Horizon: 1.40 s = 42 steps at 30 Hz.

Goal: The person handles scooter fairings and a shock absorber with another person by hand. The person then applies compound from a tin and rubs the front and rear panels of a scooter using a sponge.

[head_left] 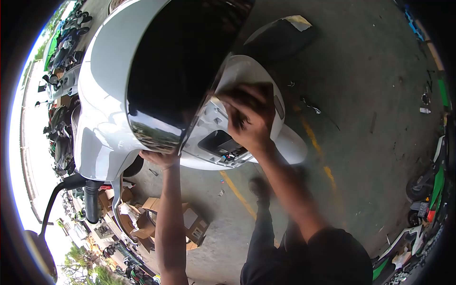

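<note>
A white scooter front with a glossy black panel (175,71) fills the upper left. My left hand (161,159) reaches under the panel's lower edge, its fingers mostly hidden behind the white bodywork. Beside the panel's right edge is my right hand (247,111), its fingers curled and blurred near that edge; whether they hold anything is not clear. Below my right hand, a white body part (204,154) has a dark opening with small coloured connectors in it.
A handlebar grip (92,202) and a mirror (40,251) stick out at the lower left. Cardboard boxes (194,225) lie on the floor. A dark curved part (275,40) rests beyond the scooter. Green and white scooter parts (408,242) line the right side.
</note>
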Available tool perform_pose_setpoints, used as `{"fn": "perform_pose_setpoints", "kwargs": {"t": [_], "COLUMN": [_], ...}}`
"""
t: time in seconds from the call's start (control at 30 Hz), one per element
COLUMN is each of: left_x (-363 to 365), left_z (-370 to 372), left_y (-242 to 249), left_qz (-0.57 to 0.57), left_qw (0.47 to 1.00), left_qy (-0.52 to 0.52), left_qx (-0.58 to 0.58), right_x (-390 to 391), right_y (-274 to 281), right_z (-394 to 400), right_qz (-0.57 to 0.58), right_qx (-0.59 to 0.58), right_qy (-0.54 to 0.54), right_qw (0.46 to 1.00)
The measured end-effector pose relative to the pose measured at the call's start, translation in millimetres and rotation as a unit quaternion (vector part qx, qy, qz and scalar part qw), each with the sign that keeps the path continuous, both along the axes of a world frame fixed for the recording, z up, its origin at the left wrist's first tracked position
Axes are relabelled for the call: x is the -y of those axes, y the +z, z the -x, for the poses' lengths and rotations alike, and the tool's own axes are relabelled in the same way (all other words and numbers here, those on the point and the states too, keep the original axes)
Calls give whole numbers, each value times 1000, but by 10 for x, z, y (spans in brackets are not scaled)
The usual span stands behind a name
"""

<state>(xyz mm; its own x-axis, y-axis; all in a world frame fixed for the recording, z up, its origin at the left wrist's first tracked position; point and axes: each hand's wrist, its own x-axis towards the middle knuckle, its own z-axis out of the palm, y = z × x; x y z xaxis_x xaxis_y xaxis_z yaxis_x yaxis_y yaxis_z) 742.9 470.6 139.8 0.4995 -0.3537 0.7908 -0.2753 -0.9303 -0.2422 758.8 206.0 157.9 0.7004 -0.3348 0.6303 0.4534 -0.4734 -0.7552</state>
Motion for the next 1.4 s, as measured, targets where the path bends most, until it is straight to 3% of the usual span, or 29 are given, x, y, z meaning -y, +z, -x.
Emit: {"fn": "perform_pose_setpoints", "kwargs": {"t": [0.1, 0.2, 0.23, 0.3, 0.37, 0.43, 0.53, 0.6, 0.77, 0.83, 0.9, 0.97, 1.0, 1.1, 1.2, 1.4], "left_x": [-175, -126, -127, -114, -36, 11, -45, -88, -97, 24, -143, -49, 22, -122, -387, -613], "left_z": [4, -14, -20, -5, 10, -12, -28, -129, -62, -83, -84, -92, -98, -152, -178, -335], "left_y": [-76, -9, 12, -25, 25, 52, 92, 115, 137, 192, 160, 279, 312, 303, 235, 295], "left_qz": [-109, -65, -58, -28, -16, -33, -149, -132, -57, -5, -35, 97, -10, -118, -134, -159], "left_qw": [994, 998, 998, 999, 999, 998, 986, 988, 996, 998, 991, 980, 993, 990, 985, 982], "left_qy": [-16, 12, 15, 38, 35, 43, 76, 67, 68, 60, 127, 132, 100, 76, 111, 102], "left_qx": [24, -5, -11, -27, -31, -18, 14, 34, -9, -33, -15, -112, -61, 11, 1, 2], "right_x": [-7, 89, 99, 95, 11, 43, 115, 134, 268, 162, 33, 195, 241, 155, -217, 161], "right_y": [64, -400, -325, -361, -67, 53, -500, -676, -343, -657, -1034, -1160, -1275, -1364, -1554, -1746], "right_z": [-199, 541, 602, 457, -87, -284, 550, 626, -11, 558, 1168, 1089, 947, 901, 1476, 1022], "right_qz": [2, 34, 18, 34, -64, -32, -45, -75, -84, -109, -151, -101, -131, -192, -232, -277], "right_qx": [43, -66, -77, -53, 9, 41, -73, -98, -15, -70, -166, -171, -148, -106, -146, -155], "right_qy": [-2, 39, 29, 15, -28, -31, -35, -45, -130, -97, -97, -87, -126, -168, -184, -262], "right_qw": [999, 996, 996, 998, 998, 998, 996, 991, 988, 987, 970, 976, 972, 961, 944, 911]}}
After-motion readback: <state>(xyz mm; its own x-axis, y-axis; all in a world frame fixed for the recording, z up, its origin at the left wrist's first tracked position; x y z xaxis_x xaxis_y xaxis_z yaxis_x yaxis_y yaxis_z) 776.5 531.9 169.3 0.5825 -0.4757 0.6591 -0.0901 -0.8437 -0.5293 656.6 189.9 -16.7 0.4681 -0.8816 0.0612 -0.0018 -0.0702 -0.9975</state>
